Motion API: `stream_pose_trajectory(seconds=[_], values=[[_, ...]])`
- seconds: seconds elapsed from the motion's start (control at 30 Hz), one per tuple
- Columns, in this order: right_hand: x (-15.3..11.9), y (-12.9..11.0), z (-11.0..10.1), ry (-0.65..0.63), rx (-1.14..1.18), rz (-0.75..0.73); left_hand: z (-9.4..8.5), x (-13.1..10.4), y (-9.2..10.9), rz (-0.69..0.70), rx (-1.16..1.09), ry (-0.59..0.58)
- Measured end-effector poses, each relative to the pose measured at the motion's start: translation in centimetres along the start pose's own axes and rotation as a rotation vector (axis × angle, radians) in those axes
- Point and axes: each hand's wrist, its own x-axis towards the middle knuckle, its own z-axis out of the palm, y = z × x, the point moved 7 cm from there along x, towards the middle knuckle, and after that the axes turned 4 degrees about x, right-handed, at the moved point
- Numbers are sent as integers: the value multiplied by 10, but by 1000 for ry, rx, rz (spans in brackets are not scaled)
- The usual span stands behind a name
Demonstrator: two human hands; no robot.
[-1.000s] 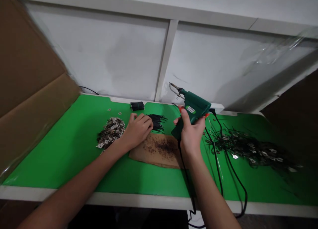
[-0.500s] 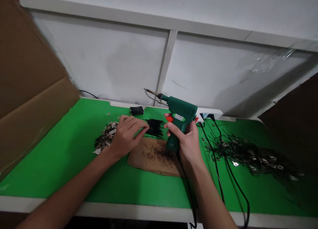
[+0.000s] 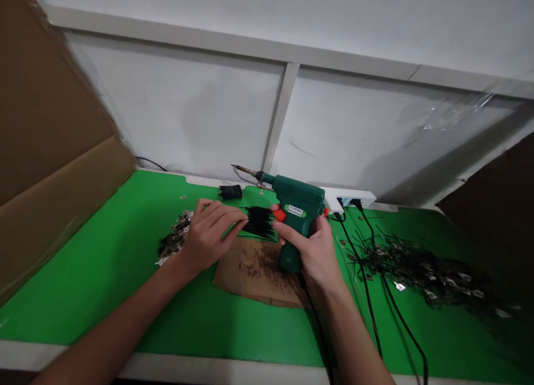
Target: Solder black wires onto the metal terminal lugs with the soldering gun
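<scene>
My right hand [image 3: 315, 246] is wrapped round the grip of a green soldering gun [image 3: 298, 193] with a red trigger. The gun is held above the worktop, its metal tip pointing left and slightly up, with a thin curved feed tube beside the tip. Thumb and fingertips of my left hand [image 3: 212, 229] are pinched together at the left ends of a row of black wires [image 3: 259, 223]; what they hold, if anything, is too small to make out. Just left of that hand, partly hidden by it, lies a heap of small metal tabs [image 3: 173, 240].
A stained piece of cardboard [image 3: 237, 274] lies on the green worktop [image 3: 187, 324] under the gun. Behind stands a bound black wire bundle [image 3: 231, 192]. At right are a white power strip [image 3: 367, 197], cords and a pile of wires with metal tabs [image 3: 434, 268]. Cardboard [image 3: 62, 129] walls the left.
The soldering gun has shifted slightly left and down in the picture. My left hand stays pinched by the wires. The whole view has tilted up a little.
</scene>
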Motion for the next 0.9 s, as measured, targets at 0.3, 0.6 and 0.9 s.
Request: stream_pose_trajectory(seconds=[0.3,0.6,0.9], values=[[0,0,-1,32,-55,11,-7,0,4,-74,-115,12],[-2,6,0,32,-104,63,-5,1,11,-38,-60,3],[-5,7,1,29,-44,57,-2,1,13,-37,-55,-14]])
